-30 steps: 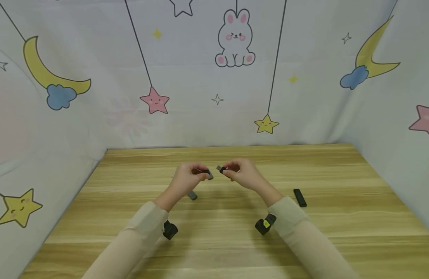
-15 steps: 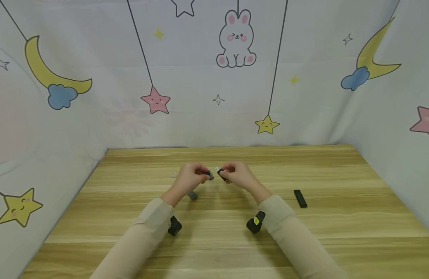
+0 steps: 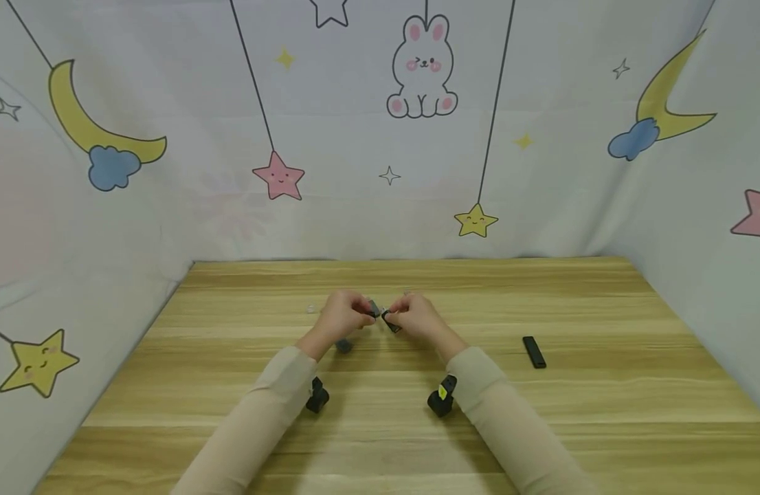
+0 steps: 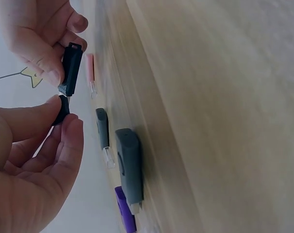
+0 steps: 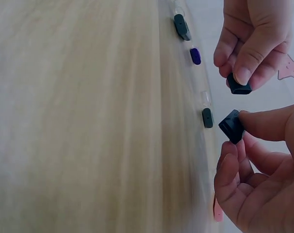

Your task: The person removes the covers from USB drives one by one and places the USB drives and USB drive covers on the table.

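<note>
My right hand (image 3: 420, 320) pinches a black USB stick (image 4: 72, 70) between thumb and fingers. Its plug end points at a short dark cap-like piece (image 4: 63, 109), partly hidden in the fingertips of my left hand (image 3: 345, 315). Both hands are close together above the table, and the two parts nearly meet in the left wrist view. The right wrist view shows the end of the USB stick (image 5: 232, 126) below and the dark piece (image 5: 239, 86) above it. Just behind the left wrist lies a grey USB stick (image 3: 343, 346).
On the wooden table (image 3: 380, 440), a black stick (image 3: 534, 352) lies to the right. The left wrist view shows a large grey stick (image 4: 130, 165), a smaller grey one (image 4: 102, 127) with a clear cap, a purple one (image 4: 125, 209) and a pink one (image 4: 90, 68). A printed cloth (image 3: 343, 124) hangs behind.
My right hand has moved left and slightly down, bringing the USB stick close to the dark piece. My left hand has shifted slightly right. Both grips stay the same.
</note>
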Action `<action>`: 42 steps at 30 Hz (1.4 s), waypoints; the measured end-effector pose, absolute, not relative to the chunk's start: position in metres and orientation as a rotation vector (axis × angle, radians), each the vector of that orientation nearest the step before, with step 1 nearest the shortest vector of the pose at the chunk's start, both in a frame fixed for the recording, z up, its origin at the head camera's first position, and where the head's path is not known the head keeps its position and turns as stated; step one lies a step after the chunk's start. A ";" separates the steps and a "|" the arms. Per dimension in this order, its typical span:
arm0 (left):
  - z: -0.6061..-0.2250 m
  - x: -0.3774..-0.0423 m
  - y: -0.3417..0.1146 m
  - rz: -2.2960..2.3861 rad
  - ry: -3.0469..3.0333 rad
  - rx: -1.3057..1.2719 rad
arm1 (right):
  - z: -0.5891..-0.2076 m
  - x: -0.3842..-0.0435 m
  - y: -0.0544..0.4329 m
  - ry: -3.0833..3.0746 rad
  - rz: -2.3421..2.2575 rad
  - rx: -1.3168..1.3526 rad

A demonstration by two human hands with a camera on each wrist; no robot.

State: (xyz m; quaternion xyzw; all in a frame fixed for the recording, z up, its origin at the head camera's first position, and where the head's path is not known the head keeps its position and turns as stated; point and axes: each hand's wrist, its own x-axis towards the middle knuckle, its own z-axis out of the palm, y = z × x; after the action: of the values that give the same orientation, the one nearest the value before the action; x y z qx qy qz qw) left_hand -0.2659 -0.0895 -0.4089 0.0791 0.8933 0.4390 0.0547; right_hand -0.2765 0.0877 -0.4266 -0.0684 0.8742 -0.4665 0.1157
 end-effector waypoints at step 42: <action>-0.421 -0.276 -0.089 1.060 2.669 0.215 | -0.435 -0.273 0.082 2.652 -1.123 -0.252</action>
State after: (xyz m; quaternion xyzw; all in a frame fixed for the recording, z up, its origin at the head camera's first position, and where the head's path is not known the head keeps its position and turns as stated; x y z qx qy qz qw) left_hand -0.2760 -0.0888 -0.4206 0.0741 0.9189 0.3649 0.1303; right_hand -0.2727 0.0822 -0.4349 -0.0864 0.9102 -0.3853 0.1249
